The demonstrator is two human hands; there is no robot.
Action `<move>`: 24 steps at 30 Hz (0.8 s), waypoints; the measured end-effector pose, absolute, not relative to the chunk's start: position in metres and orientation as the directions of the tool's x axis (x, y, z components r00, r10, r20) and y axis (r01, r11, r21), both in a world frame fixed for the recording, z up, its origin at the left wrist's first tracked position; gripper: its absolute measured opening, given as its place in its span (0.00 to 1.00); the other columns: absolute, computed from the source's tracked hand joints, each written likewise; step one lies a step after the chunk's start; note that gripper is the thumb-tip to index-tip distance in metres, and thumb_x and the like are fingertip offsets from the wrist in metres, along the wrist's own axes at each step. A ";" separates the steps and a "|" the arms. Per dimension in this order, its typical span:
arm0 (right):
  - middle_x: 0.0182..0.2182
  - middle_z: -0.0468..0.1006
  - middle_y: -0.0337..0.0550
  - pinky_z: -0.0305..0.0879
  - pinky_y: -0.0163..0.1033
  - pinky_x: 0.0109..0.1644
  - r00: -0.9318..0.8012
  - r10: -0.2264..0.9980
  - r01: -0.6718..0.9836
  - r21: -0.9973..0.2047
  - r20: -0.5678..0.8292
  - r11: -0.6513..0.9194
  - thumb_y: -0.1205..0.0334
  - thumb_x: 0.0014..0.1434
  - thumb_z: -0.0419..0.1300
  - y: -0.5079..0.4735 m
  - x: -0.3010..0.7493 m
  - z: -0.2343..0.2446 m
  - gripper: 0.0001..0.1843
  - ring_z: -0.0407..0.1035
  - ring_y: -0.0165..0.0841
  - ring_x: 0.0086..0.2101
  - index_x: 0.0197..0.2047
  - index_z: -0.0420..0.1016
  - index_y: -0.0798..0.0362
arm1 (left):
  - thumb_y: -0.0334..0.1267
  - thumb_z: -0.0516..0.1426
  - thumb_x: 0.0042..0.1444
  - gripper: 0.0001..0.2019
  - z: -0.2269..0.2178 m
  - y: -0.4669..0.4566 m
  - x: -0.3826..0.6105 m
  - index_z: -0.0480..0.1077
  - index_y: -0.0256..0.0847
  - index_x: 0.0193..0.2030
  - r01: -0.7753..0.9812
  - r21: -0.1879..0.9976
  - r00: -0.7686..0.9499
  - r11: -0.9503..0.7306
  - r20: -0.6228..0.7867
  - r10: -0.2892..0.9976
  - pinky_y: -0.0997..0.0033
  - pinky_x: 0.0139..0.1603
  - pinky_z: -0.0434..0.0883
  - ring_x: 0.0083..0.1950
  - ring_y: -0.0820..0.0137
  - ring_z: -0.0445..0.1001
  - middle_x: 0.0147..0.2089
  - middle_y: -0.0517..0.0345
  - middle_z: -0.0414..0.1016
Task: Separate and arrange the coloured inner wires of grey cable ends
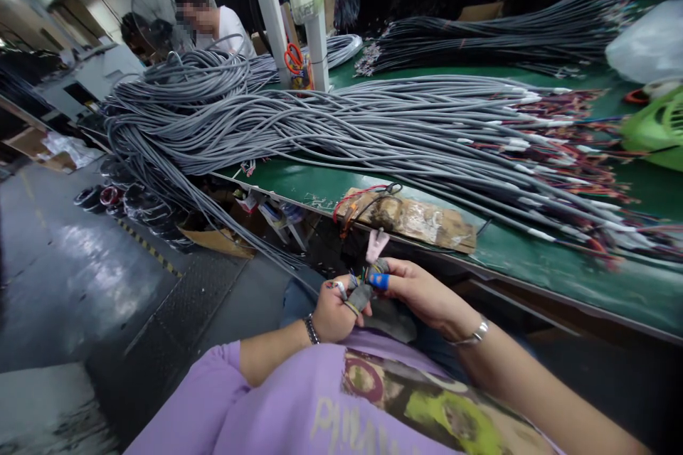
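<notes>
Head view: left hand and right hand, both closed, pinch thin coloured wires; grey multicore cables lie beyond them.

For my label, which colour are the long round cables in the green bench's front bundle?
Grey: the long round cables show best in the head view.

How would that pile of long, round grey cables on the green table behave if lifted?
The pile of grey cables would probably sag, since some droop off the green table. It's likely heavy, with so many layered. Its thin, splayed coloured wires might snag.
</notes>
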State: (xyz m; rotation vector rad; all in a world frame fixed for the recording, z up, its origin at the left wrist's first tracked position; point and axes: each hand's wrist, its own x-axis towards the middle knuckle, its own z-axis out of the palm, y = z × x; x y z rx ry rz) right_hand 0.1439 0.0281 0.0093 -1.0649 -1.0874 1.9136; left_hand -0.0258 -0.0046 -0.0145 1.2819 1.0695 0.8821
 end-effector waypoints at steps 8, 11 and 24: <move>0.21 0.74 0.37 0.61 0.35 0.25 -0.545 0.767 -0.005 -0.914 -0.338 -0.406 0.47 0.45 0.68 0.022 0.139 0.016 0.19 0.66 0.29 0.20 0.28 0.70 0.53 | 0.58 0.61 0.46 0.24 -0.006 -0.003 -0.020 0.68 0.35 0.19 0.182 0.931 0.497 0.317 -0.366 0.787 0.77 0.18 0.60 0.15 0.77 0.63 0.16 0.59 0.66; 0.22 0.74 0.37 0.62 0.34 0.28 -0.452 0.845 -0.093 -0.928 -0.284 -0.362 0.46 0.47 0.68 0.022 0.144 0.010 0.19 0.65 0.28 0.22 0.28 0.72 0.54 | 0.58 0.61 0.46 0.24 -0.006 -0.001 -0.022 0.68 0.36 0.20 0.139 0.932 0.471 0.334 -0.359 0.806 0.77 0.18 0.59 0.15 0.77 0.63 0.18 0.58 0.69; 0.24 0.72 0.39 0.61 0.36 0.31 -0.167 0.964 -0.107 -0.968 -0.209 -0.228 0.46 0.45 0.70 0.005 0.141 -0.009 0.18 0.61 0.30 0.26 0.28 0.75 0.52 | 0.58 0.57 0.53 0.23 -0.020 0.003 -0.024 0.67 0.36 0.24 0.037 0.957 0.281 0.288 -0.286 0.916 0.79 0.16 0.55 0.16 0.79 0.65 0.18 0.60 0.69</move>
